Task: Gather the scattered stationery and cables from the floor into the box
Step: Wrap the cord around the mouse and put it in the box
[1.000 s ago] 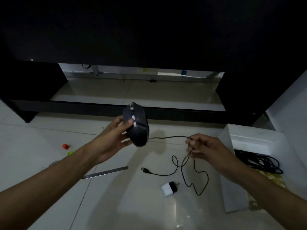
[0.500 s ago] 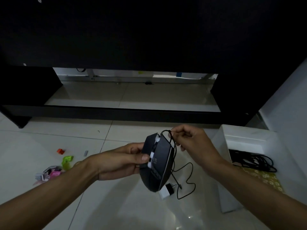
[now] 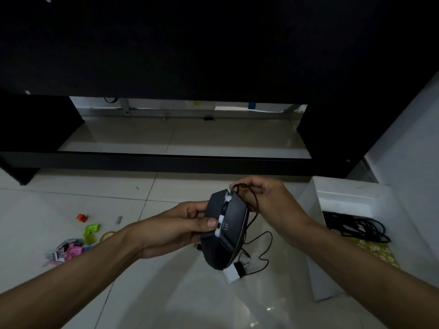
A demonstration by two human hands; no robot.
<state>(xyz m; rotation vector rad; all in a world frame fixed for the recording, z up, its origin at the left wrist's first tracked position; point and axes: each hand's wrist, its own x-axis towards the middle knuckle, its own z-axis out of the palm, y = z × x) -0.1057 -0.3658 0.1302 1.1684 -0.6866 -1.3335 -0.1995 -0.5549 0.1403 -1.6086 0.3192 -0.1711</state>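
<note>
My left hand (image 3: 183,227) grips a black computer mouse (image 3: 225,233) with white trim, held upright above the floor. My right hand (image 3: 266,198) pinches the mouse's thin black cable (image 3: 251,207) at the mouse's top end. The rest of the cable (image 3: 266,252) hangs in loops down to the floor. A white box (image 3: 356,195) stands open at the right, with a coiled black cable (image 3: 356,226) lying inside on a flowered lining. A small white and black charger (image 3: 235,271) lies on the floor under the mouse.
A pile of coloured clips and small stationery (image 3: 71,250) lies on the tiles at the left, with a green piece (image 3: 91,230), an orange piece (image 3: 82,217) and a tape roll (image 3: 108,235). A black desk frame (image 3: 166,161) crosses the floor behind. A white wall stands at the right.
My right hand rose from the floor loops to the mouse's top, drawing the cable up alongside it. My left hand lowered and turned the mouse upright. The view shifted, showing the clip pile.
</note>
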